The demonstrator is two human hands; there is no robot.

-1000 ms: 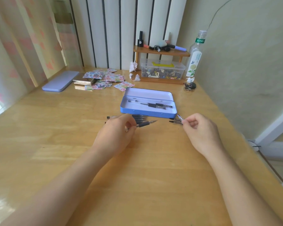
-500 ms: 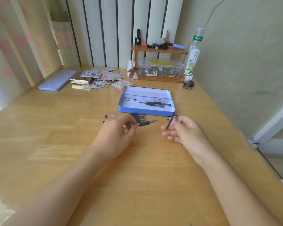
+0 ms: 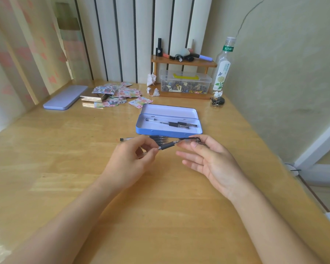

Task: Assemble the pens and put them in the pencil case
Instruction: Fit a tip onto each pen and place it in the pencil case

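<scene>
home desk [image 3: 160, 216]: stickers [image 3: 122, 93], cosmetics shelf [image 3: 183, 62]

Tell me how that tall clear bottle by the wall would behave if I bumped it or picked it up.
The bottle would probably tip easily: it stands tall and narrow on the table. It looks clear all the way through, so it is likely empty or nearly so, and light for its size. Once on its side, its rounded body would likely roll.
</scene>
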